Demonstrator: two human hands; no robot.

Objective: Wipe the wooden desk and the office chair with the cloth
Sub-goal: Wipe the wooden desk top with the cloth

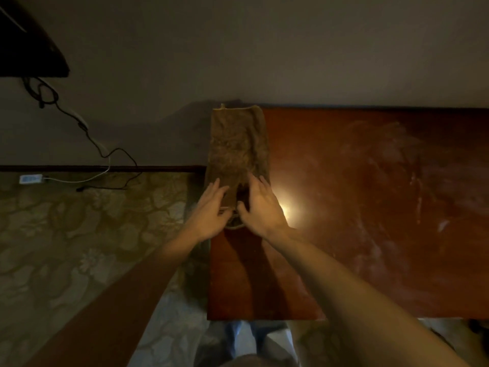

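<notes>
A brown cloth (238, 144) lies lengthwise along the left edge of a reddish wooden desk (370, 207), reaching from the far left corner to about halfway down that edge. The left hand (211, 207) and the right hand (260, 207) rest side by side on the cloth's near end, fingers spread and fairly straight. A patterned carpet (79, 234) lies left of the desk.
</notes>
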